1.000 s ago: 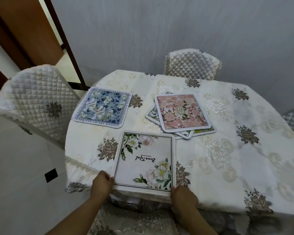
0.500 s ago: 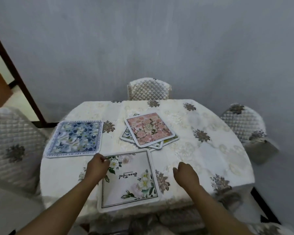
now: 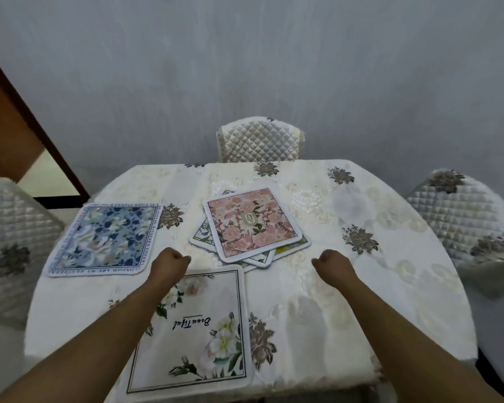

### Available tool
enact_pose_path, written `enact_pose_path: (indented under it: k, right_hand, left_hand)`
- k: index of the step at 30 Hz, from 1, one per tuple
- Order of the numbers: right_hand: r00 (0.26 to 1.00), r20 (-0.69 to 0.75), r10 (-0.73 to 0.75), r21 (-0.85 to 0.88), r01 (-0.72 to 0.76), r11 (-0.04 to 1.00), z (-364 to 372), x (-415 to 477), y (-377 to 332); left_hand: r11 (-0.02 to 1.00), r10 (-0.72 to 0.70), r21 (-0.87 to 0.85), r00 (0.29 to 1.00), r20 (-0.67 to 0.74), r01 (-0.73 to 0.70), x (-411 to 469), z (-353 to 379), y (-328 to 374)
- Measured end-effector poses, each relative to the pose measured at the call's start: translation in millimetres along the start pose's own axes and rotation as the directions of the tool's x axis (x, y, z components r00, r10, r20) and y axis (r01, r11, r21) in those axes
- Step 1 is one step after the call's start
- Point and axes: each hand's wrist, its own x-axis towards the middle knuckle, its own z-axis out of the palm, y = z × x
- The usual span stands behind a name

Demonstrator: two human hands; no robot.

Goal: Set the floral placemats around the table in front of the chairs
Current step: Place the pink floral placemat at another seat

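A white placemat with green-and-white flowers lies at the table's near edge. A blue floral placemat lies at the left, in front of the left chair. In the middle, a pink floral placemat tops a small stack of other mats. My left hand hovers over the white mat's far left corner, fingers curled, holding nothing. My right hand is curled too, above bare cloth to the right of the stack, and it is empty.
The round table wears a cream tablecloth with brown flower motifs. Quilted chairs stand at the far side and at the right. A grey wall is behind, and a brown door frame at the left.
Both hands have let go of the white placemat at the near edge and moved forward over the table toward the stack. The camera has tilted up and right, bringing the right chair into view.
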Motion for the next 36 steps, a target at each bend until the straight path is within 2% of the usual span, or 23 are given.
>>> enact_pose_path:
  k: [6,9,12,20,24,27,29,32,36]
  right_hand:
    - [0.997,0.051,-0.062,-0.032,0.064,0.997,25.7,111.8,31.5]
    - [0.995,0.038,-0.092,0.051,0.090,0.995,39.1,147.9,34.8]
    - [0.995,-0.005,-0.098,0.167,0.098,0.981,49.2,169.9,29.9]
    - [0.999,-0.019,-0.049,0.252,0.052,0.966,66.8,207.2,9.3]
    - [0.997,0.061,-0.047,0.273,0.029,0.962,67.0,210.8,-4.6]
    - [0.990,0.126,-0.063,0.347,0.015,0.938,67.7,204.2,-9.4]
    - [0.990,0.097,-0.100,0.370,0.058,0.927,62.3,192.1,-6.9]
    - [0.984,-0.030,-0.175,0.290,0.176,0.941,42.6,167.5,8.7]
    - [0.971,-0.150,-0.186,0.275,0.222,0.935,3.2,121.3,47.3]
  left_hand:
    - [0.992,-0.078,0.098,0.996,-0.045,0.082,54.1,84.3,20.4]
    - [0.987,-0.127,0.092,0.991,-0.038,0.130,70.4,113.3,21.5]
    - [0.986,-0.166,0.018,0.985,-0.053,0.167,79.4,128.8,21.5]
    - [0.953,-0.274,-0.162,0.957,-0.095,0.257,97.2,141.4,20.3]
    - [0.950,-0.274,-0.182,0.957,-0.093,0.254,94.3,141.4,24.4]
    - [0.898,-0.310,-0.324,0.951,0.009,0.296,86.4,138.4,33.8]
    - [0.902,-0.260,-0.345,0.965,0.043,0.259,77.4,134.3,43.1]
    - [0.946,-0.117,-0.303,0.993,0.006,0.113,55.1,127.5,59.2]
    - [0.944,-0.001,-0.331,0.999,0.052,0.018,12.0,129.7,77.5]
